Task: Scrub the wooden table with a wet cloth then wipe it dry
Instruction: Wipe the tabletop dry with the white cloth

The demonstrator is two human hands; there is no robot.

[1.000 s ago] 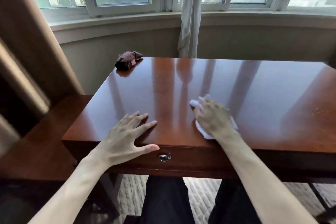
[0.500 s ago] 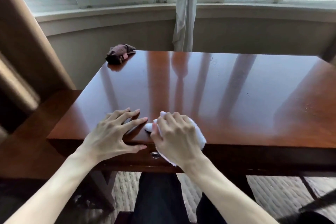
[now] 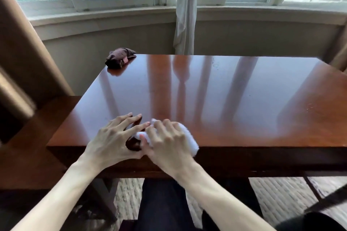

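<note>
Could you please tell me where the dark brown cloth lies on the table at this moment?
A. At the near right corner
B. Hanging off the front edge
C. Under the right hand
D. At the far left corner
D: the dark brown cloth lies bunched at the far left corner of the table, away from both hands; the right hand holds the white cloth.

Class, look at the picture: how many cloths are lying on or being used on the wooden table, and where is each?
2. A white cloth under the right hand at the table's near edge, and a dark brown cloth bunched on the far left corner. None seem hidden.
</note>
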